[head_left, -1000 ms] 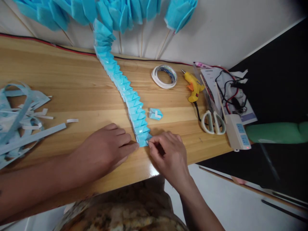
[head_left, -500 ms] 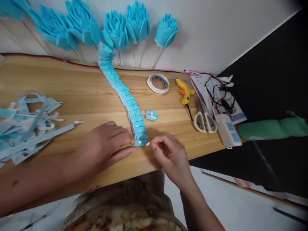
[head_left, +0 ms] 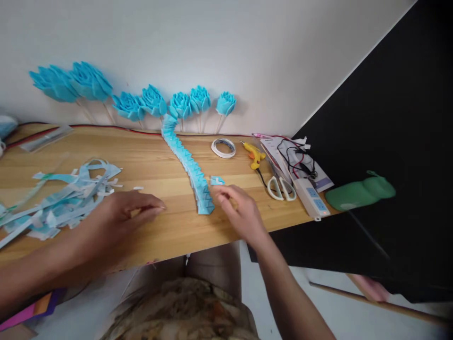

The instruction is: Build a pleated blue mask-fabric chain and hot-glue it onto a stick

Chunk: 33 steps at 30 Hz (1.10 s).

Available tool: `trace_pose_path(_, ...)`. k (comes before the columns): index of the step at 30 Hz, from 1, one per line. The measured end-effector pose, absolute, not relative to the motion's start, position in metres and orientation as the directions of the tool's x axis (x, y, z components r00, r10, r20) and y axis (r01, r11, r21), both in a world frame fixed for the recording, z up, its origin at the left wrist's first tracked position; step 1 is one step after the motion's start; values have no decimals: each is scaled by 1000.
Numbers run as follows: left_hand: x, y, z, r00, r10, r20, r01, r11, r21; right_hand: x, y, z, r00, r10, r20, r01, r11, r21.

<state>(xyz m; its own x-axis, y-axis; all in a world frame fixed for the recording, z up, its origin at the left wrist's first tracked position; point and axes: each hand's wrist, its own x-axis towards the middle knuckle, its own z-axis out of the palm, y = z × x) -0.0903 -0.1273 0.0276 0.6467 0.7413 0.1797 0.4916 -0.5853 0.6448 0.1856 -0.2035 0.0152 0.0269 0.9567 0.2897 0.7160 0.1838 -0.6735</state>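
Note:
A long chain of folded light-blue paper pieces [head_left: 191, 167] runs from the wall to near the table's front edge. Just right of its near end lies one small folded blue piece with a white strip [head_left: 217, 180]. My right hand [head_left: 240, 212] is at that piece, its fingertips by the lower edge, thumb and forefinger slightly apart; contact is unclear. Left of the chain, my left hand [head_left: 132, 212] hovers over the table with thumb and forefinger pinched together. A tiny pale spot shows at their tips, too small to name.
Blue-white paper scraps [head_left: 71, 198] lie at left. Blue flowers on sticks [head_left: 180, 106] lean along the wall. Rightward are a tape roll [head_left: 213, 149], yellow glue gun [head_left: 255, 156], white-handled scissors [head_left: 269, 189], power strip [head_left: 308, 200], papers with cables and a green bottle [head_left: 357, 193].
My left hand has let go of the chain's near end and moved left. My right hand has moved up to the small folded piece. The white bit at the chain's end is gone. The view has shifted.

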Motion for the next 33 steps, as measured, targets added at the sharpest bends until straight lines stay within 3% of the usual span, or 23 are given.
trace_pose_path(2,-115,-120,25,562,787,254,563,-590,579,211,-185,4,88,955,285,754,123,-646)
trace_pose_path(3,-126,-116,23,542,810,224,626,-567,535,221,-175,-1,91,956,280,778,107,-619)
trace_pose_path(7,-162,-104,24,447,847,286,757,-529,384,243,-139,-16,1,969,246,853,128,-505)
trace_pose_path(12,-182,-95,29,338,887,314,806,-445,390,246,-116,-21,-102,969,226,864,199,-463)
trace_pose_path(16,-191,-86,26,306,909,282,810,-404,425,247,-113,-23,-181,931,317,824,319,-469)
trace_pose_path(19,-201,-78,16,351,899,260,794,-433,427,248,-114,-22,-161,928,338,767,333,-549)
trace_pose_path(24,-199,-80,8,374,801,468,794,-537,284,234,-118,-6,-28,988,152,590,139,-795)
trace_pose_path(27,-169,-92,20,343,785,515,715,-574,400,211,-119,11,-67,986,153,525,165,-835)
trace_pose_path(30,-122,-104,36,405,833,378,579,-553,599,187,-123,29,-122,974,193,496,228,-838)
trace_pose_path(33,-78,-108,42,508,810,292,444,-537,717,174,-132,43,-153,960,236,495,281,-822)
